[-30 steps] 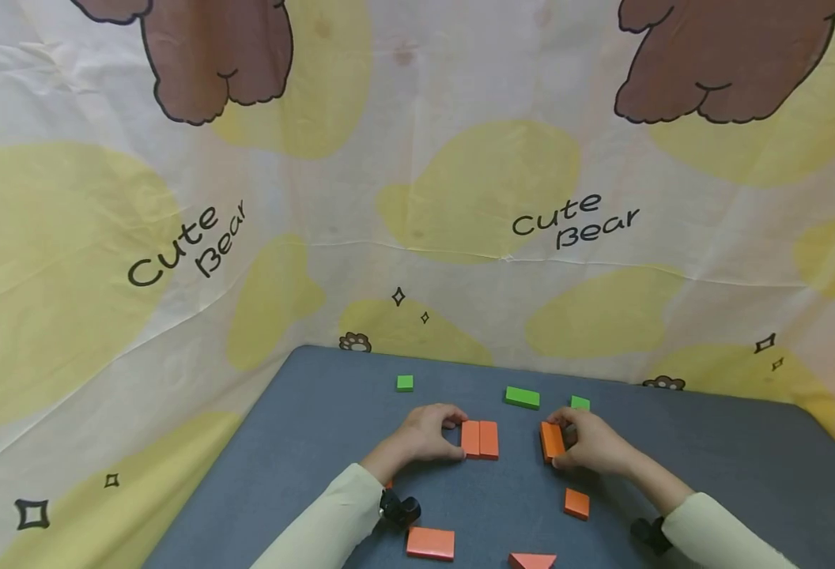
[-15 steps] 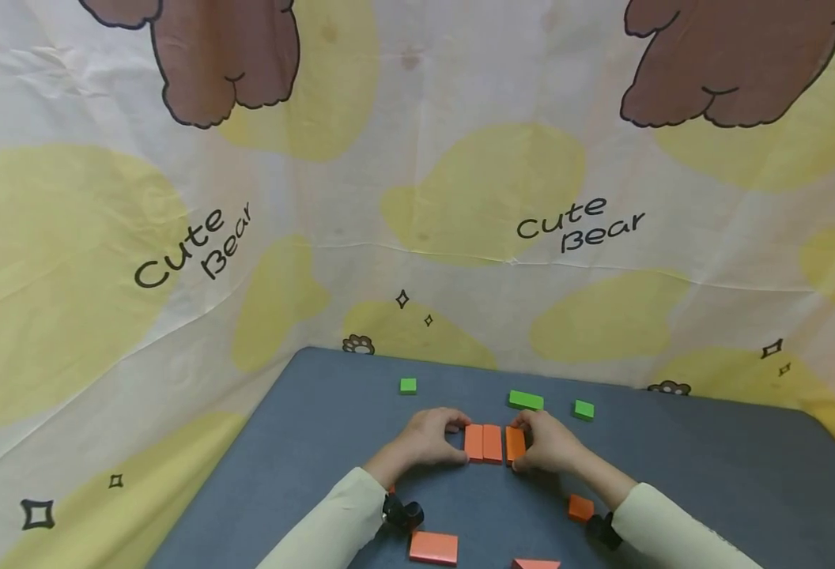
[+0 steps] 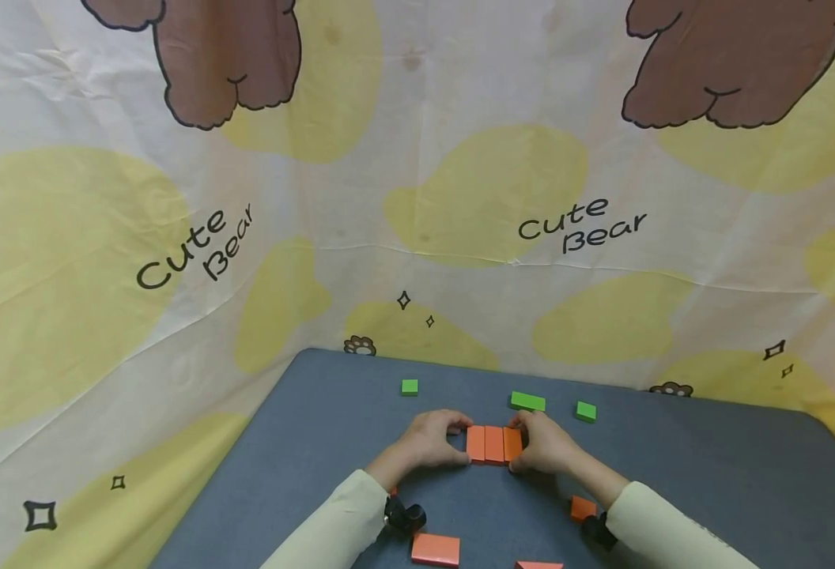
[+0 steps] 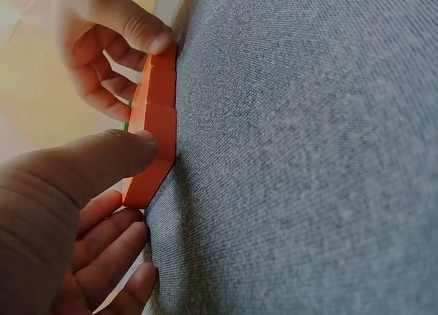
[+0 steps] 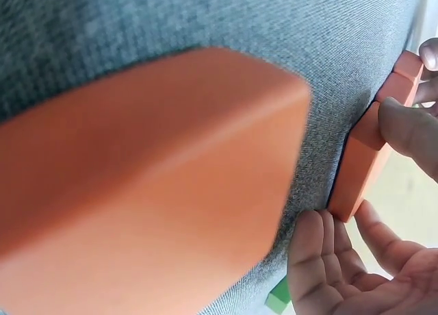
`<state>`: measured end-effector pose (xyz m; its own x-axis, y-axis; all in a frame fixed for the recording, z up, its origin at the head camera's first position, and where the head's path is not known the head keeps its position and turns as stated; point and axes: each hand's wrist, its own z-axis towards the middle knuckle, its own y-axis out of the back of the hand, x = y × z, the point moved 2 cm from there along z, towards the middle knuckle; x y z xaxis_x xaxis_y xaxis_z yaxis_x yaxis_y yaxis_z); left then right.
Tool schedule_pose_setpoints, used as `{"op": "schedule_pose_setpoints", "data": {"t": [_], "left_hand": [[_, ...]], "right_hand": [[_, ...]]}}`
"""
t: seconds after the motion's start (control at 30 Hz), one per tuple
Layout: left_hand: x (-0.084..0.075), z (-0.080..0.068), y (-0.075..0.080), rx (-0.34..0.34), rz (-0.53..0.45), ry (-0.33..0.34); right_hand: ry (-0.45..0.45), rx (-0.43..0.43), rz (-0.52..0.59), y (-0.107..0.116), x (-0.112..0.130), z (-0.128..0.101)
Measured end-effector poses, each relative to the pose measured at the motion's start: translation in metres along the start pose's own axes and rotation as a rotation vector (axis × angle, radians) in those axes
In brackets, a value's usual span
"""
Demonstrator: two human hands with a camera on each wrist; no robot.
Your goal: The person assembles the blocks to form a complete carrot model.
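We are pinching a row of three orange blocks [image 3: 493,444] at mid-tabletop [image 3: 674,474], left hand [image 3: 428,439] and right hand [image 3: 545,444] gripping opposite ends. They look light, rigid and smooth-faced; squeezing the ends should keep them aligned.

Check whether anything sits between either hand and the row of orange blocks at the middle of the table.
Nothing visible does. The left hand and the right hand each touch an end of the row of orange blocks, thumbs and fingers curled round it on the grey table.
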<state>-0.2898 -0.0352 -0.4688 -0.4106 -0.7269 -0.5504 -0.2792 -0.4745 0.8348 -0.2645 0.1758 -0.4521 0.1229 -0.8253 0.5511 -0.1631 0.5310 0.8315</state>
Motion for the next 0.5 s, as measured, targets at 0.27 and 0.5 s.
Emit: {"op": "schedule_pose_setpoints", "data": {"t": [0.27,0.5], "left_hand": [[-0.001,-0.001,0.000,0.008,-0.012,0.007],[0.000,-0.001,0.001,0.011,-0.002,0.005]], "right_hand": [[0.018,0.008,-0.013,0.002,0.003,-0.001],[0.036,0.083,0.043,0.013,0.001,0.001]]}}
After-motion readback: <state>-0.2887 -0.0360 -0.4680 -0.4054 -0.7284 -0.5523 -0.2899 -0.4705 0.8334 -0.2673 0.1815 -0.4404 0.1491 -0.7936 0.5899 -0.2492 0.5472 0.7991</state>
